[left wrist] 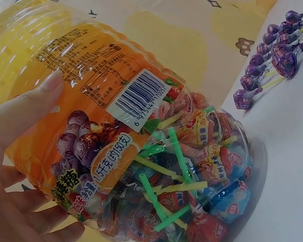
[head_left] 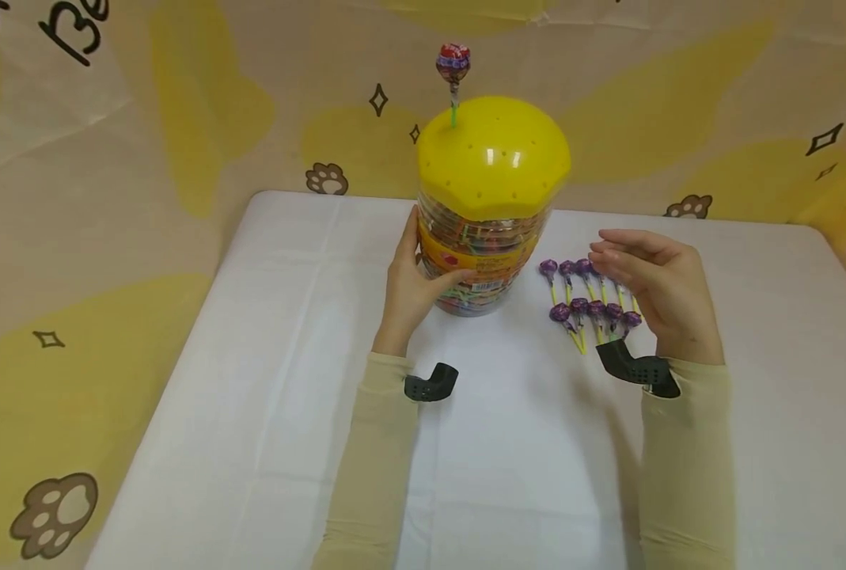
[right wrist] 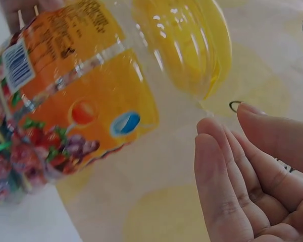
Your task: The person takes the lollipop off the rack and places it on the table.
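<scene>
A large clear plastic jar (head_left: 483, 237) with a domed yellow lid (head_left: 497, 158) stands near the table's back edge. Wrapped candies and green and yellow sticks show through its wall, and an orange label (left wrist: 116, 85) goes round it. My left hand (head_left: 411, 289) grips the jar's left side, its thumb across the label and its fingers round the side. From the lid, which has small holes, a red-and-purple wrapped lollipop (head_left: 454, 63) sticks up. To the right of the jar, my right hand (head_left: 672, 293) is raised with relaxed, slightly bent fingers and holds nothing.
Purple-wrapped lollipops (head_left: 596, 309) lie in two rows on the white table (head_left: 309, 443), partly behind my right hand. A yellow-patterned cloth (head_left: 643, 87) with paw prints hangs behind the table. Both wrists carry a black mount (head_left: 431, 383).
</scene>
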A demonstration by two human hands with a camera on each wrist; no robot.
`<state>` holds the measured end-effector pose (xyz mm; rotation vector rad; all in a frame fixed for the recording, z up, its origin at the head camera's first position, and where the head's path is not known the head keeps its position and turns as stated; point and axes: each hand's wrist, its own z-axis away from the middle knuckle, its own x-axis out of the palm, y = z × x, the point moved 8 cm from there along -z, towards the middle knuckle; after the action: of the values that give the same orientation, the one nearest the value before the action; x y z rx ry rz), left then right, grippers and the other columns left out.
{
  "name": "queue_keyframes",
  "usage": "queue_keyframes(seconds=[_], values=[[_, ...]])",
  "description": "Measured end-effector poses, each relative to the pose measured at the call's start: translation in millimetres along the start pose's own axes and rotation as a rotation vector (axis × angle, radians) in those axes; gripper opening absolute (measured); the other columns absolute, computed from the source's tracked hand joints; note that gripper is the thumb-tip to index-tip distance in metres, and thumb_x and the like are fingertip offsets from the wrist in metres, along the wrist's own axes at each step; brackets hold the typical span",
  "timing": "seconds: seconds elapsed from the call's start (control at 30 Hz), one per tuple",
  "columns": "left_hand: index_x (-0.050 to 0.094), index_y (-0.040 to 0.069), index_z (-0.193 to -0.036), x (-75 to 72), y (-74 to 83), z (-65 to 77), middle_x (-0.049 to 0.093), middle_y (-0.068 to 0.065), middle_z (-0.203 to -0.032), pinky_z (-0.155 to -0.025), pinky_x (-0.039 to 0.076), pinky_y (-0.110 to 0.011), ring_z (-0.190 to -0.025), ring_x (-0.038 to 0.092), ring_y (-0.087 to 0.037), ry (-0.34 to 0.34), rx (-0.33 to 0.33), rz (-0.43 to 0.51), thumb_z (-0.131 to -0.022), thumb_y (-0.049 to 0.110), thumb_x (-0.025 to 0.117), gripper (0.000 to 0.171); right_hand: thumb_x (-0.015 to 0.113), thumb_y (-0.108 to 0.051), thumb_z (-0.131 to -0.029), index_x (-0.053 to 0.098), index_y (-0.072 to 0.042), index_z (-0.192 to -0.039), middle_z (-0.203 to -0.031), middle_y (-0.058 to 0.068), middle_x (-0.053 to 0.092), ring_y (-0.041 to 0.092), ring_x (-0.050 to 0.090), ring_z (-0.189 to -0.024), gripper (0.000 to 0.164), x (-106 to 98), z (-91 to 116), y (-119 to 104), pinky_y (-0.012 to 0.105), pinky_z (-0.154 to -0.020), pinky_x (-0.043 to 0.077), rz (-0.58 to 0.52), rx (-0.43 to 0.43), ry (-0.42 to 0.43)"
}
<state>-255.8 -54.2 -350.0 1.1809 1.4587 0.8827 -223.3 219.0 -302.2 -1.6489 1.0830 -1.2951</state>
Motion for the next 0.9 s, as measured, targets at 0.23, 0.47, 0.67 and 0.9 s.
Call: queue_keyframes(seconds=[0.23,0.47,0.67,0.9], values=[[0.013,0.011,-0.152,-0.5,-0.1,0.6,0.024,-0.008,-0.154,-0.112,0.027,-0.04,-0.139,0.025,-0.019,0.0,-0.002,0.0,-0.075,0.019,0.082,0.104,0.059,0.011,-0.086,0.065,0.013,-0.106,-0.09,0.015,0.07,0.025,0.068,-0.082,0.021,22.2,-13.4,-15.2,0.032,-0.081,0.054,0.009,-0.035,-0.004],[0.013,0.011,-0.152,-0.3,-0.8,0.8,0.024,-0.008,-0.154,-0.112,0.028,-0.041,-0.139,0.025,-0.02,-0.002,-0.007,-0.008,-0.075,0.02,0.082,0.104,0.063,0.009,-0.085,0.065,0.013,-0.106,-0.093,0.017,0.07,0.027,0.068,-0.083,0.021,42.1,-22.3,-28.0,0.033,-0.082,0.054,-0.005,-0.029,-0.008],[0.014,0.011,-0.152,-0.2,-1.8,0.4,0.024,-0.007,-0.154,-0.112,0.028,-0.041,-0.139,0.025,-0.02,0.003,-0.013,-0.008,-0.075,0.021,0.082,0.104,0.065,0.007,-0.083,0.064,0.015,-0.106,-0.094,0.018,0.069,0.028,0.068,-0.083,0.024,55.5,-29.0,-36.5,0.034,-0.083,0.054,0.001,-0.046,-0.016],[0.014,0.011,-0.152,-0.2,-1.0,-0.8,0.025,-0.008,-0.154,-0.111,0.028,-0.042,-0.139,0.026,-0.019,0.006,0.001,-0.003,-0.075,0.021,0.082,0.103,0.066,0.007,-0.083,0.063,0.017,-0.106,-0.095,0.02,0.068,0.028,0.067,-0.083,0.026,67.7,-35.9,-45.0,0.035,-0.083,0.054,-0.017,-0.064,-0.033]])
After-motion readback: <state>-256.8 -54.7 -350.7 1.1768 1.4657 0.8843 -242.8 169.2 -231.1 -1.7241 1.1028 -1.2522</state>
